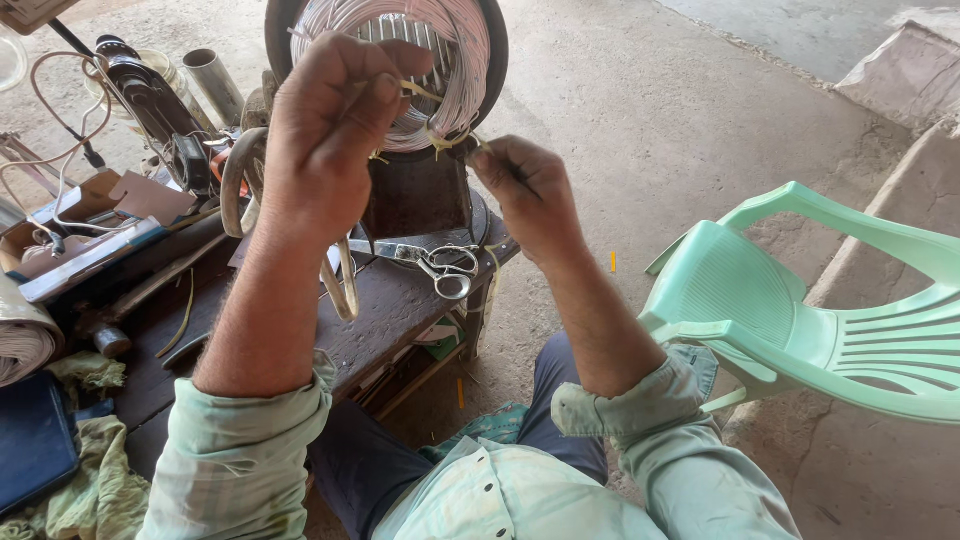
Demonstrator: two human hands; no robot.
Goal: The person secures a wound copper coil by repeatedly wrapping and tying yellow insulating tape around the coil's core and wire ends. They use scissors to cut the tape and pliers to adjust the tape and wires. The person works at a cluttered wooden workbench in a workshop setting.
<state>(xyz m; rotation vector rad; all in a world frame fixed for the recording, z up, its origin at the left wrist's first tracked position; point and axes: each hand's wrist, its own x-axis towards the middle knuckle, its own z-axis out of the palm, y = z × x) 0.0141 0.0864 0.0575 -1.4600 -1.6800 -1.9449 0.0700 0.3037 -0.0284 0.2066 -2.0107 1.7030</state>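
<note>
Floor [700, 110]: grey and dusty, with cracks, all around the work place.
Chair [800, 310]: a pale green plastic chair, on the right, lying tipped over on the floor.
Table [400, 310]: dark old wood, in front of the person, with many things on it.
Person: sits near the table in a pale green shirt and dark blue trousers, sleeves rolled up.
Round motor part [385, 60]: a dark ring on a stand at the far edge of the table, full of pale pink wire coils.
Left hand [320, 140]: raised in front of the ring. Its fingers [385, 85] are closed and pinch a thin yellowish tie strip.
Right hand [525, 195]: just to the right of the ring, lower down. Its fingers are closed and pinch the other end of the strip.
Tie strip [440, 135]: thin and yellowish, looped around the wire coils, between the two hands.
Scissors [430, 260]: shiny metal, flat on the table, below the hands.
Left side of table: wires, a metal tube, a cardboard box and rags.
</note>
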